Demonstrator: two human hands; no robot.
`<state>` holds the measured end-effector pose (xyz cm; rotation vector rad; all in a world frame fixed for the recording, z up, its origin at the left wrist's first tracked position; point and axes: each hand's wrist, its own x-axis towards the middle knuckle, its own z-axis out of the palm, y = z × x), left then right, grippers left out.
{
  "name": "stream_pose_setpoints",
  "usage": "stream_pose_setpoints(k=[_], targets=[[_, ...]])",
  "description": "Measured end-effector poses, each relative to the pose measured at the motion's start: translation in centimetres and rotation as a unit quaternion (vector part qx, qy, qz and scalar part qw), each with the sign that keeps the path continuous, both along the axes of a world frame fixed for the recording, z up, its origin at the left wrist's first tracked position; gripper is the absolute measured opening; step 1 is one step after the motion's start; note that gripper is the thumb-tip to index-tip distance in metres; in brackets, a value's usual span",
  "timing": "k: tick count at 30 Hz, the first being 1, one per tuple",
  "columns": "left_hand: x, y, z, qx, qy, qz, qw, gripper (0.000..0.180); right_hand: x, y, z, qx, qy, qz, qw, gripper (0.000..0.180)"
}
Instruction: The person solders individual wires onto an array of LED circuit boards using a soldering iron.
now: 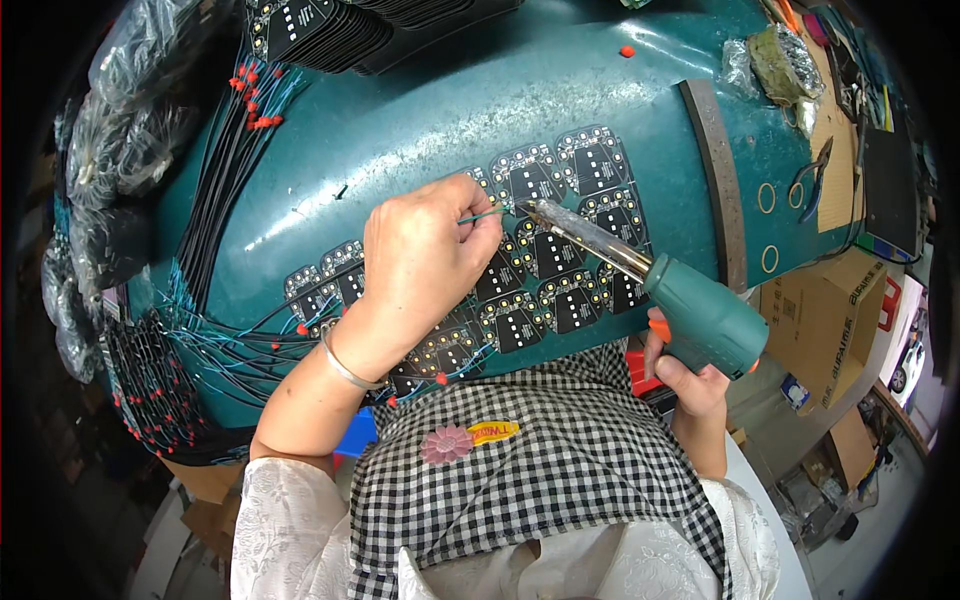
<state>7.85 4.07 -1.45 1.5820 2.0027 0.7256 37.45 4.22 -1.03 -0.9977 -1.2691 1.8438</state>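
Note:
My left hand [425, 240] is closed in a pinch on a thin green wire [482, 216], whose end lies over a panel of black circuit boards [555, 255]. In my right hand [695, 388] is a green soldering gun [708, 315] with an orange trigger. Its long metal nozzle slants left and its tip sits right by the wire's end; whether the two touch I cannot tell. The boards carry rows of small pale squares. Part of the panel is hidden beneath my left hand and forearm, where more boards [440, 350] have wires lying on them.
A bundle of black cables [215, 200] with red ends lies on the green table mat [400, 120] at left, beside plastic-wrapped bundles [130, 120]. Stacked boards [330, 35] stand at the back. A dark metal bar [715, 185], rubber bands [767, 198] and pliers [818, 178] lie at right.

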Motion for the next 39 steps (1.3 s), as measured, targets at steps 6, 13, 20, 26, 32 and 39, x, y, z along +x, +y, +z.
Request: stream_pose_setpoints(k=[6, 13, 20, 26, 32, 39], targets=[[-0.1, 0.0, -0.2, 0.0, -0.005, 0.004, 1.0, 0.006, -0.5, 0.4, -0.4, 0.016, -0.014, 0.024, 0.999, 0.028], [0.0, 0.2, -0.2, -0.004, -0.01, 0.007, 1.0, 0.007, 0.3, 1.2, -1.7, 0.136, -0.038, 0.104, 0.984, 0.043], [0.0, 0.2, -0.2, 0.002, 0.001, 0.007, 1.0, 0.007, 0.4, 1.0, -2.2, 0.175, -0.096, 0.12, 0.972, 0.049], [0.1, 0.2, -0.2, 0.011, 0.006, 0.01, 1.0, 0.007, 0.0, 0.5, -0.6, 0.017, 0.002, -0.05, 0.999, 0.06], [-0.2, -0.1, 0.4, 0.041, 0.041, -0.04, 0.998, 0.01, 1.1, 0.9, -0.3, 0.013, 0.018, -0.068, 0.997, 0.061], [-0.1, -0.5, 1.2, 0.041, -0.061, -0.024, 0.997, 0.011, 1.9, 0.6, -0.6, 0.013, 0.014, -0.008, 1.0, 0.054]])
